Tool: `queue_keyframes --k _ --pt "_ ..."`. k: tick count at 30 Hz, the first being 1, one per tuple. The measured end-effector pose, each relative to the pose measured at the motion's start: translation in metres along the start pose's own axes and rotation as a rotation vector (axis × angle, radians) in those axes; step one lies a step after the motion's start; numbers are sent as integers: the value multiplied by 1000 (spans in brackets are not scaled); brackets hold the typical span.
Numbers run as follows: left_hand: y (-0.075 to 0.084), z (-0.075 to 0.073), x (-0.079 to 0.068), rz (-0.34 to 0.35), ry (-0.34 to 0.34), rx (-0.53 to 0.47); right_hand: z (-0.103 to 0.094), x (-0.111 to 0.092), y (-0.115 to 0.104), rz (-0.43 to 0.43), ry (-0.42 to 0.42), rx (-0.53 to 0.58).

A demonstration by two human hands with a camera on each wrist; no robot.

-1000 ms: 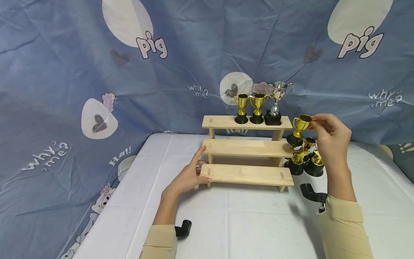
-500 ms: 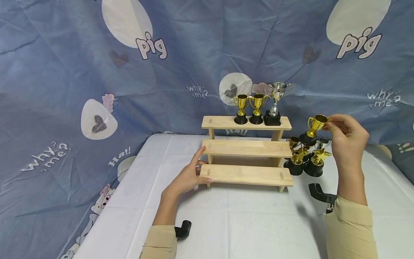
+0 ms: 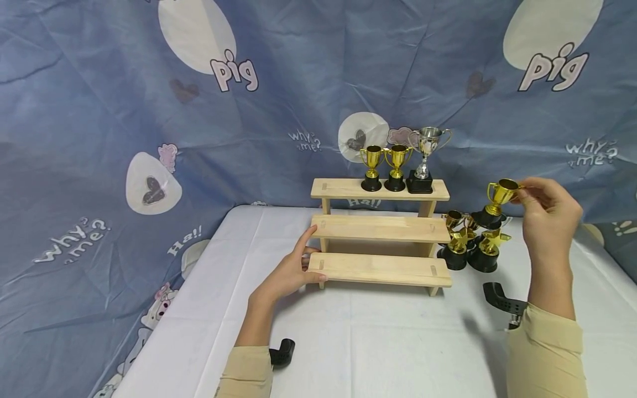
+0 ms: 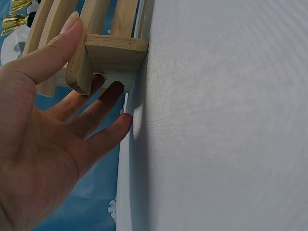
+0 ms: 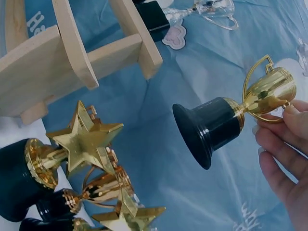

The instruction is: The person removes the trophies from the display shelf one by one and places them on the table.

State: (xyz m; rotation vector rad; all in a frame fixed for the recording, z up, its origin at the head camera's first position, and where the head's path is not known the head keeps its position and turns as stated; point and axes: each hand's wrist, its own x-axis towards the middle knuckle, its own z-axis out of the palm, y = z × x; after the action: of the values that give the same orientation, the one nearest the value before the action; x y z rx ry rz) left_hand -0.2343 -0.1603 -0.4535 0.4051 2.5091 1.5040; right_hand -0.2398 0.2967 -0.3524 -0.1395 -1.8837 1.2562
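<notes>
My right hand (image 3: 549, 215) pinches one handle of a gold trophy cup (image 3: 505, 192), which hangs tilted above a cluster of trophies. The right wrist view shows the cup's black base (image 5: 207, 130) apart from everything else. My left hand (image 3: 285, 272) holds the left end of a three-tier wooden display stand (image 3: 380, 228). Its thumb lies on the lowest plank (image 4: 81, 72), and the other fingers reach behind and under it. Two small gold trophy cups (image 3: 397, 159) and a larger silver trophy cup (image 3: 429, 142) stand on the top tier.
Right of the stand, star trophies (image 3: 492, 242) stand in front of other trophy cups (image 3: 454, 219), partly hidden. A white cloth (image 3: 378, 342) covers the table, and a blue patterned curtain (image 3: 278, 83) hangs behind.
The right hand has carried the gold trophy cup rightward, away from the stand, uncovering trophies behind it. My left hand stays where it was on the stand.
</notes>
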Motion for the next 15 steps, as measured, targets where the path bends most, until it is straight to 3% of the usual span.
queue_keyframes --k 7,15 --pt "0 0 0 -2 3 4 -7 2 5 19 30 13" --pt "0 0 0 -1 0 -4 -17 5 11 47 59 -70"
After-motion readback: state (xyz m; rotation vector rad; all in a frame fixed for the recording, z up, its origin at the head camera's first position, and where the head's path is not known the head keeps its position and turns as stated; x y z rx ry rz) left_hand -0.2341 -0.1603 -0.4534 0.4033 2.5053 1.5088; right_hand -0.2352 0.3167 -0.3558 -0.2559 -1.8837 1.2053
